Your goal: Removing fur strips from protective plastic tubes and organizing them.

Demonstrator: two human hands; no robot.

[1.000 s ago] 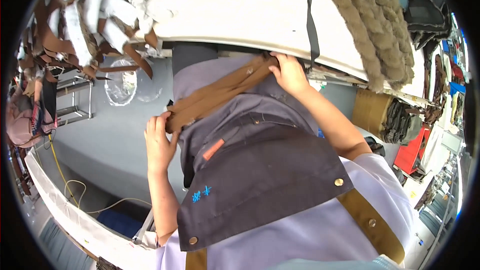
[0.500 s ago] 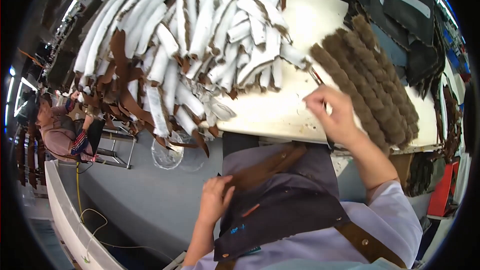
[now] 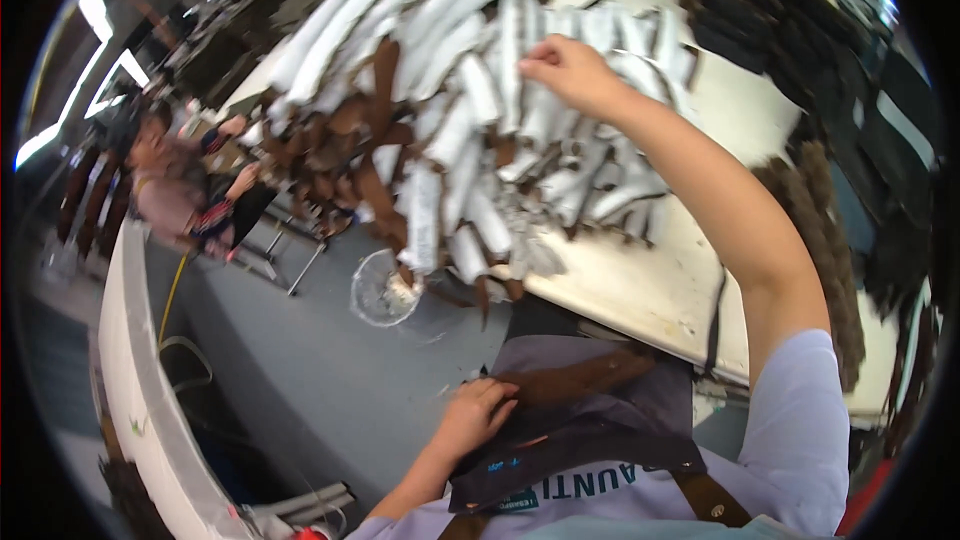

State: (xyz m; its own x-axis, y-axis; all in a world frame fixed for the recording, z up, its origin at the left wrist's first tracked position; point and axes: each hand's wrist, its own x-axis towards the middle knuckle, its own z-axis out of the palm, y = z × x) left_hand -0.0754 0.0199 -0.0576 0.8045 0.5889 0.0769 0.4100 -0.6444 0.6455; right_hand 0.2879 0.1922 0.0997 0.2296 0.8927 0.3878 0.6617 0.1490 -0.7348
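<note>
My right arm reaches far over the table to a heap of white-backed fur strips [image 3: 480, 90]. My right hand [image 3: 568, 72] is closed there, thumb and fingertips together above the strips; what they pinch, if anything, I cannot make out. Lower down, my left hand [image 3: 478, 412] rests at my lap with its fingers loosely stretched. They touch the left end of a brown band [image 3: 580, 380] lying across my dark apron [image 3: 590, 440]. Brown furry edges show along many of the white strips.
Brown fur strips [image 3: 815, 210] lie on the pale table [image 3: 610, 285] at the right, beside dark pieces [image 3: 860, 100]. A clear plastic bag [image 3: 380, 290] hangs or stands below the near left edge. Another person [image 3: 180, 180] sits at the left.
My right hand has moved from the table's near right side to the white strips, far and left. The view has turned, shifting the scene. My left hand stays by the brown band.
</note>
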